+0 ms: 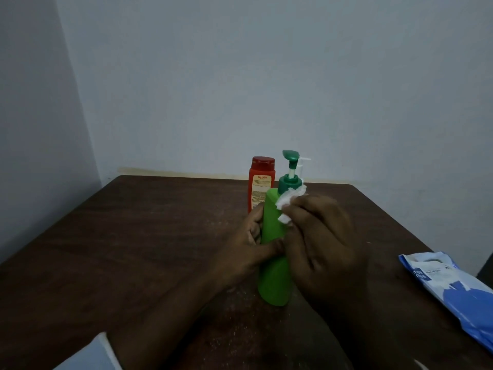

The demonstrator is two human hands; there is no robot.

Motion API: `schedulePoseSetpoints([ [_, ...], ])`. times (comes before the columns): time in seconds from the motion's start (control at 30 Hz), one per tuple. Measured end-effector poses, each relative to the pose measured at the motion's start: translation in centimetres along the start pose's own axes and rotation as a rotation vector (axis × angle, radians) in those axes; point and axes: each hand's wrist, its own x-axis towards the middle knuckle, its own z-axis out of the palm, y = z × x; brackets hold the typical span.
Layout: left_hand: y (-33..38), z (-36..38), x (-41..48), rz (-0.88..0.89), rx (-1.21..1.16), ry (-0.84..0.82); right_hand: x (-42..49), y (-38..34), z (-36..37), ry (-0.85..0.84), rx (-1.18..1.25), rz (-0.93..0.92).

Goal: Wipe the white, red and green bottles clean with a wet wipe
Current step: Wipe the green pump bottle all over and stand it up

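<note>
Green plastic makes up the tall pump bottle [273,265], which stands upright near the middle of the dark wooden table [133,236], its base resting on the surface. Its right side and much of its shoulder are covered by the right hand [320,247], so the label side, if there is one, cannot be made out. The darker green pump head [289,166] rises clear above both hands.

Curled around the bottle's left side, the left hand [250,244] grips it at mid-height, thumb lying across the front. The right hand is closed on a crumpled white wet wipe [286,202], fingers bunched, pressing it against the bottle's shoulder just below the pump collar; only scraps of the wipe show past the fingertips.

Directly behind, towards the table's far edge, stands the red bottle [260,182], its lower right part hidden by the green one. A pale pump nozzle [304,162] peeks out behind the green pump; the white bottle's body is hidden entirely.

At the table's right edge lies a blue-and-white wipes packet [453,289], cut off by the frame; its print is too blurred to read. Both forearms run out of the bottom of the view.
</note>
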Motion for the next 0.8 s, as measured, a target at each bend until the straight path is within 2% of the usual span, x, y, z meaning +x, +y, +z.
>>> schedulePoseSetpoints([
  [0.07,0.2,0.3,-0.1,0.004,-0.012,-0.001,-0.1,0.7,0.0,-0.017,-0.063,-0.081],
  [0.1,0.2,0.4,-0.1,0.009,-0.007,-0.002,-0.1,1.2,0.0,-0.008,-0.035,-0.050],
  [0.27,0.2,0.7,-0.1,0.007,0.040,0.014,0.7,1.4,-0.1,0.157,0.372,0.443],
  [0.37,0.0,0.6,-0.3,-0.030,0.066,0.024,1.0,1.7,0.3,0.178,0.600,0.732],
  [0.5,-0.6,0.6,-0.5,-0.112,0.087,0.004,0.4,1.9,0.8,0.189,0.759,0.866],
  [0.57,-1.1,0.7,-0.5,-0.112,0.074,0.029,0.0,1.1,0.6,0.232,0.664,0.775],
  [0.67,-1.2,0.9,-0.5,-0.082,0.076,0.115,-0.2,0.6,0.5,0.209,0.414,0.487],
  [0.8,-0.9,0.7,-0.4,-0.031,0.018,0.247,0.3,3.2,1.4,-0.049,0.116,0.132],
])
